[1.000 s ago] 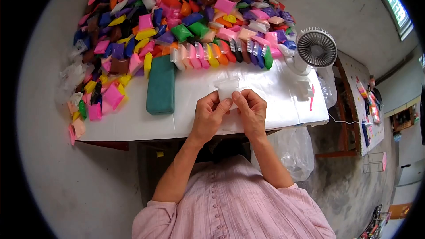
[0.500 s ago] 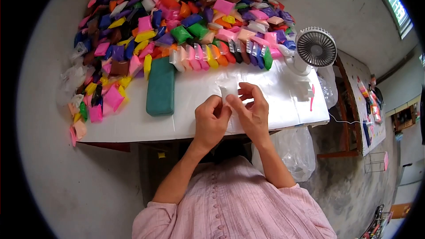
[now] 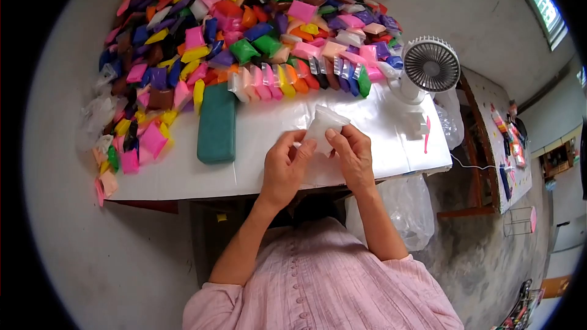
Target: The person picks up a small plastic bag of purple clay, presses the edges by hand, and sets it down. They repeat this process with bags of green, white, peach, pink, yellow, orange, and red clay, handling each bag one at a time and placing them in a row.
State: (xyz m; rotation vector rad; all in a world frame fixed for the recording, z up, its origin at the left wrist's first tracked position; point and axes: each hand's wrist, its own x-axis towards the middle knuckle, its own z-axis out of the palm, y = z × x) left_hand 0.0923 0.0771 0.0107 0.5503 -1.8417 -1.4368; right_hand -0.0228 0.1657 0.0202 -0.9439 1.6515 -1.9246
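Note:
Between my two hands is a small white plastic packet [image 3: 324, 123], held up over the white tabletop. My left hand [image 3: 284, 165] pinches its lower left side, the thumb pressed on the front. On the other side, my right hand [image 3: 354, 154] grips the packet with thumb and fingers. Beyond the hands, a neat row of coloured packets [image 3: 302, 80] runs from white through pink, yellow, orange, red, black and blue to green. A dark green oblong case [image 3: 217, 125] lies to the left of my hands.
A large heap of mixed coloured packets [image 3: 244, 18] covers the back and left of the table [image 3: 165, 183]. At the right stand a white fan [image 3: 431, 67] and a thin pink tool [image 3: 427, 134]. A clear plastic bag [image 3: 406, 211] hangs below the table edge.
The packet now shows wider and tilted to the right, more of its face visible. Both hands have shifted their grip, and the right fingers have closed behind it. The view has moved slightly.

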